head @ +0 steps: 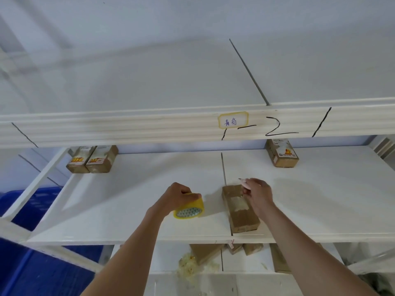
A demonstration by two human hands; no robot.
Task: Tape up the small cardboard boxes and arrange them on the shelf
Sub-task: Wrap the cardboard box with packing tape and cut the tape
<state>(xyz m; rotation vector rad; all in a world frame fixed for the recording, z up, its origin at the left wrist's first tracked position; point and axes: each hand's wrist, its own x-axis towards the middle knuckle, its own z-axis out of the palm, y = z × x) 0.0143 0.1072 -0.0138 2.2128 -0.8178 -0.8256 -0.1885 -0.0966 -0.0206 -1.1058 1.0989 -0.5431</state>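
While the left hand (178, 194) grips a yellow tape roll (190, 207), the right hand (257, 194) pinches a small thin thing above a brown box (240, 208) in the middle of the frame.

What the right hand pinches is too small and blurry to name; it could be a strip of tape or a little tool. The box lies flat on the white shelf (132, 199), just right of the dark seam, with a pale patch on its top. Two taped boxes (92, 160) sit side by side at the back, upper left, and one more box (282, 153) at the back right; the beam with a yellow label (233, 120) hides their far ends. Below the shelf edge, more boxes (205, 252) and crumpled tape scraps (190, 264) are partly cut off. A blue bin (27, 210) shows at lower left.
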